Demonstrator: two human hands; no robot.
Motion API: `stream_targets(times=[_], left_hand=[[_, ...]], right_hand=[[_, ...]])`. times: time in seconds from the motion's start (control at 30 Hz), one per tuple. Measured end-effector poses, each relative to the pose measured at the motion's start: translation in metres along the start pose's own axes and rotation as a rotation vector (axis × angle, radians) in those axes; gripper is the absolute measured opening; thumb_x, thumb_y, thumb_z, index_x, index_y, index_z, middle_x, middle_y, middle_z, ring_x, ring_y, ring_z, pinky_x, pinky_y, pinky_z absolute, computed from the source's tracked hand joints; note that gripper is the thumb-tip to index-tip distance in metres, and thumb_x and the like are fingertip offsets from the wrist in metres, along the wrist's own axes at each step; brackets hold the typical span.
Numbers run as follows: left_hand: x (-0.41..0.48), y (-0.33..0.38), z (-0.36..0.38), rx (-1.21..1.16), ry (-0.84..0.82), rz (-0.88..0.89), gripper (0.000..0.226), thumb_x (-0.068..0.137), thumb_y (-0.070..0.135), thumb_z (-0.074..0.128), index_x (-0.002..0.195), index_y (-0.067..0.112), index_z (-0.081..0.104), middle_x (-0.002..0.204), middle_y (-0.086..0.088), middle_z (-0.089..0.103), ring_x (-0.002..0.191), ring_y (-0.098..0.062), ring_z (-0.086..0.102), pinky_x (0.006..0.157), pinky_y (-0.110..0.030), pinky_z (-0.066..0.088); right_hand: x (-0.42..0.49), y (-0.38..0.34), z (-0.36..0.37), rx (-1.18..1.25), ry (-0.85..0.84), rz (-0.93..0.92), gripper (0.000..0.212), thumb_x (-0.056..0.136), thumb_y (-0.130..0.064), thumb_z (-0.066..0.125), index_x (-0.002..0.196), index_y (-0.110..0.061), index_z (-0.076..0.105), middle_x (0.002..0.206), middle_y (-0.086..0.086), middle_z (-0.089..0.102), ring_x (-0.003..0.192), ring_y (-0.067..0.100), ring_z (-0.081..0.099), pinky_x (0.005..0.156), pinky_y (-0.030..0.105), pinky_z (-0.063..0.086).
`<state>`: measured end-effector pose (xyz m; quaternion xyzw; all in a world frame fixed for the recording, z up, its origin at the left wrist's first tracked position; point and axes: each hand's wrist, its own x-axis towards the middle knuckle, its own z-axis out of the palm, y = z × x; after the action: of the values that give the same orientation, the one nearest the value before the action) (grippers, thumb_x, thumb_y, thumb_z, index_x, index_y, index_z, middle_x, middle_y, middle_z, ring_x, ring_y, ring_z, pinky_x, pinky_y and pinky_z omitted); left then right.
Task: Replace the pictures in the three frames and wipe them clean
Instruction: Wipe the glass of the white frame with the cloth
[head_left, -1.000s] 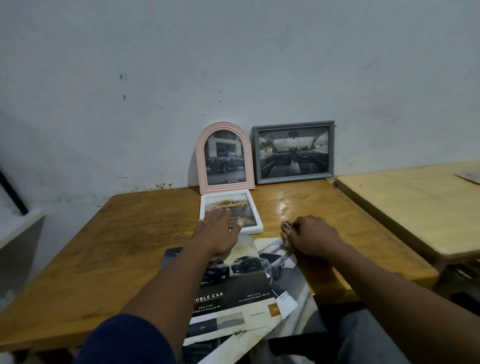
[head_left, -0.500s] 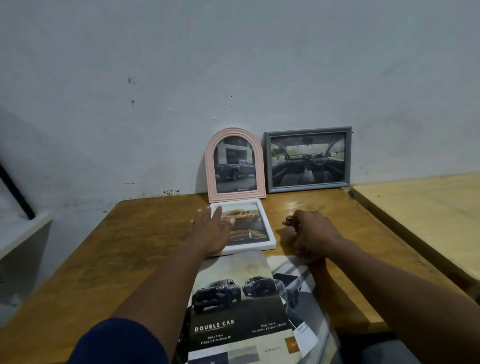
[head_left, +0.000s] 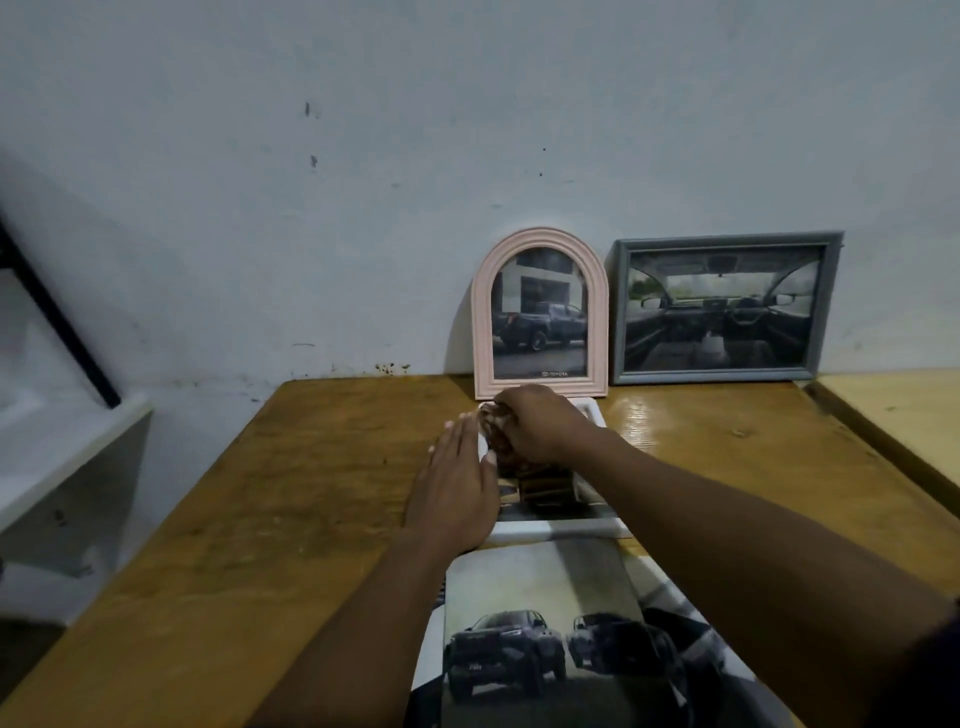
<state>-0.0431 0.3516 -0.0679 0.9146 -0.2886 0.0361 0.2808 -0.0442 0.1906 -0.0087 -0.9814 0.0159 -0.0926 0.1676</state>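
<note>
A white frame (head_left: 561, 527) lies flat on the wooden table (head_left: 311, 493), with a car picture under its glass. My left hand (head_left: 457, 488) rests flat on the frame's left edge, fingers straight. My right hand (head_left: 535, 431) grips a bunched brown cloth (head_left: 496, 431) and presses it on the frame's far left part. Behind it, a pink arched frame (head_left: 540, 312) with a dark pickup picture and a grey frame (head_left: 722, 306) with a car-interior picture lean upright against the wall.
Car brochures (head_left: 540, 623) lie at the table's near edge, just in front of the white frame. A second, lighter table (head_left: 904, 415) stands at the right. A white shelf (head_left: 67, 457) and a dark slanted bar are at the left.
My right hand has moved left from beside the white frame onto it, pressing the cloth on the glass. My left hand stays on the frame's left edge. The camera has come closer.
</note>
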Motion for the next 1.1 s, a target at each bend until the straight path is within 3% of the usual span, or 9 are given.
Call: stream_targets(times=[0.13, 0.23, 0.37, 0.57, 0.73, 0.87, 0.97, 1.03, 1.1], left_hand=[[-0.003, 0.006, -0.005, -0.001, -0.019, 0.004, 0.063, 0.109, 0.038, 0.023, 0.163, 0.019, -0.005, 0.171, -0.002, 0.005, 0.156, -0.016, 0.002, 0.124, -0.034, 0.004], [-0.006, 0.012, -0.009, -0.003, -0.063, -0.02, 0.064, 0.109, 0.039, 0.024, 0.162, 0.024, -0.008, 0.17, -0.005, 0.013, 0.155, -0.027, 0.013, 0.123, -0.04, 0.013], [-0.007, 0.015, -0.012, 0.024, -0.106, -0.061, 0.065, 0.108, 0.047, 0.021, 0.162, 0.022, -0.005, 0.167, -0.007, 0.023, 0.153, -0.036, 0.019, 0.121, -0.046, 0.021], [-0.008, 0.022, -0.015, 0.073, -0.123, -0.059, 0.067, 0.107, 0.051, 0.016, 0.163, 0.016, 0.004, 0.166, -0.006, 0.027, 0.153, -0.034, 0.021, 0.123, -0.042, 0.014], [-0.007, 0.02, -0.012, 0.048, -0.116, -0.078, 0.065, 0.107, 0.05, 0.016, 0.163, 0.017, 0.009, 0.167, -0.003, 0.026, 0.154, -0.032, 0.019, 0.123, -0.043, 0.013], [-0.006, 0.019, -0.013, -0.04, -0.118, -0.126, 0.068, 0.106, 0.054, 0.014, 0.163, 0.02, 0.001, 0.167, -0.003, 0.026, 0.155, -0.033, 0.014, 0.123, -0.047, 0.014], [-0.006, 0.019, -0.012, -0.03, -0.125, -0.135, 0.071, 0.104, 0.058, 0.013, 0.163, 0.022, -0.002, 0.167, -0.003, 0.025, 0.155, -0.034, 0.011, 0.122, -0.05, 0.016], [-0.006, 0.018, -0.009, -0.016, -0.122, -0.131, 0.073, 0.102, 0.061, 0.011, 0.163, 0.022, 0.0, 0.167, -0.002, 0.023, 0.155, -0.034, 0.012, 0.122, -0.051, 0.017], [-0.006, 0.015, -0.006, -0.015, -0.099, -0.122, 0.083, 0.095, 0.069, 0.004, 0.163, 0.021, 0.005, 0.167, -0.003, 0.024, 0.154, -0.035, 0.015, 0.123, -0.051, 0.017]], right_hand=[[-0.006, 0.021, 0.029, -0.037, -0.097, -0.135, 0.047, 0.103, -0.035, 0.034, 0.148, -0.022, 0.04, 0.15, 0.007, 0.044, 0.145, 0.027, 0.027, 0.119, 0.05, 0.021], [-0.005, 0.031, 0.028, -0.081, -0.159, -0.134, 0.052, 0.106, -0.037, 0.027, 0.156, -0.023, 0.025, 0.163, 0.006, 0.026, 0.153, 0.023, 0.009, 0.124, 0.045, 0.007], [-0.014, 0.034, 0.017, -0.124, -0.171, -0.074, 0.053, 0.107, -0.036, 0.025, 0.157, -0.02, 0.024, 0.164, 0.008, 0.023, 0.154, 0.025, 0.007, 0.123, 0.04, 0.0], [-0.043, 0.036, 0.0, -0.23, -0.168, 0.119, 0.064, 0.104, -0.044, 0.031, 0.157, -0.009, 0.021, 0.162, 0.014, 0.025, 0.151, 0.027, 0.019, 0.124, 0.041, 0.012], [-0.047, 0.007, 0.024, -0.403, -0.137, 0.192, 0.08, 0.096, -0.053, 0.039, 0.155, -0.003, 0.02, 0.157, 0.02, 0.032, 0.147, 0.037, 0.027, 0.121, 0.057, 0.008], [-0.046, -0.008, 0.017, -0.124, -0.104, 0.04, 0.062, 0.099, -0.042, 0.047, 0.154, -0.016, 0.033, 0.157, 0.009, 0.038, 0.147, 0.027, 0.026, 0.121, 0.044, 0.009], [-0.05, -0.001, 0.007, 0.064, -0.201, -0.05, 0.051, 0.103, -0.028, 0.044, 0.153, -0.022, 0.035, 0.159, 0.007, 0.034, 0.151, 0.027, 0.017, 0.119, 0.043, 0.017], [-0.053, 0.012, 0.002, 0.097, -0.248, -0.05, 0.046, 0.103, -0.025, 0.046, 0.149, -0.026, 0.042, 0.154, 0.007, 0.039, 0.147, 0.027, 0.025, 0.116, 0.045, 0.027], [-0.059, 0.02, -0.009, -0.052, -0.237, 0.021, 0.048, 0.099, -0.031, 0.052, 0.146, -0.025, 0.045, 0.146, 0.009, 0.046, 0.133, 0.029, 0.043, 0.107, 0.043, 0.039]])
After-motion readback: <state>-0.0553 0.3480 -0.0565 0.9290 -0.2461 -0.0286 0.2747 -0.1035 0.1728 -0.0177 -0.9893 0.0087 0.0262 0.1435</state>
